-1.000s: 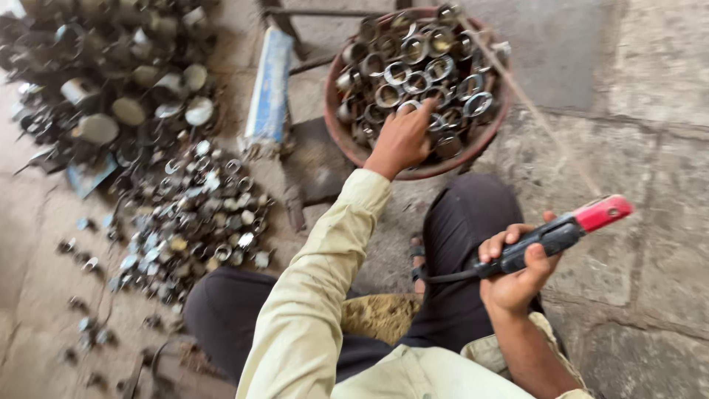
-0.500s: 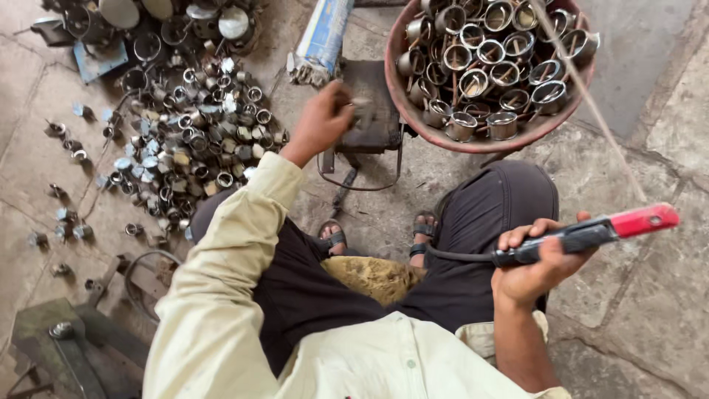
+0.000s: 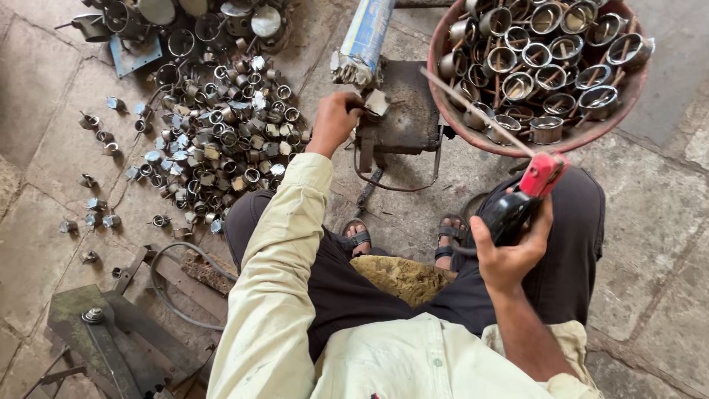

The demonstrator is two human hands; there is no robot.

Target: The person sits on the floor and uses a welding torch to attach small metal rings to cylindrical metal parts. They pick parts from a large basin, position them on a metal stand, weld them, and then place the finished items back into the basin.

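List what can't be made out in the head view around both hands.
- Small metal piece at the left hand: mostly covered by the fingers, shape unclear.
- Rod tip from the red-and-black holder in the right hand: thin and blurred, contact with the small metal stand unclear.
- Red basin: top cut off by the frame edge.
- Loose rings on the floor: too small to tell apart.

Left hand (image 3: 334,122) pinches a small metal piece (image 3: 377,103); right hand (image 3: 509,251) grips a welding holder (image 3: 526,193).

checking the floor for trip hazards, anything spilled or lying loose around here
Yes: small metal rings and caps lie scattered loose over the stone floor left of the left hand, strays reaching toward the metal frame. The ones in the red basin stay contained.
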